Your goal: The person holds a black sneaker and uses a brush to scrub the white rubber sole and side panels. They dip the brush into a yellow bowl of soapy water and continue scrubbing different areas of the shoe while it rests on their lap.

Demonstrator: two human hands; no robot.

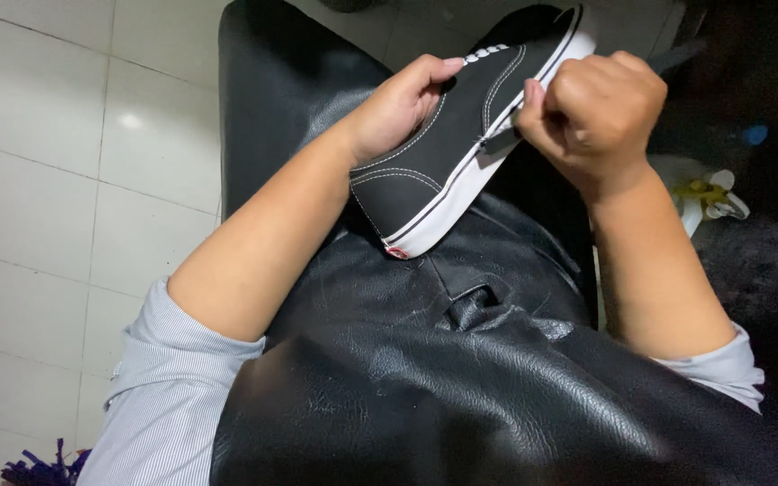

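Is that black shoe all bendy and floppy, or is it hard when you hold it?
Probably some of each. The black shoe has a cloth-looking top, which likely gives where the left hand grips it. Its thick white sole keeps a straight line, so the bottom is probably stiffer. The left hand holds it up while the right hand works at its side, so it seems fairly light.

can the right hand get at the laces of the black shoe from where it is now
Probably yes. The right hand is clenched against the sole edge of the black shoe, and the white laces lie just beyond, uncovered. The left hand grips the opposite side, thumb near the laces but not over them.
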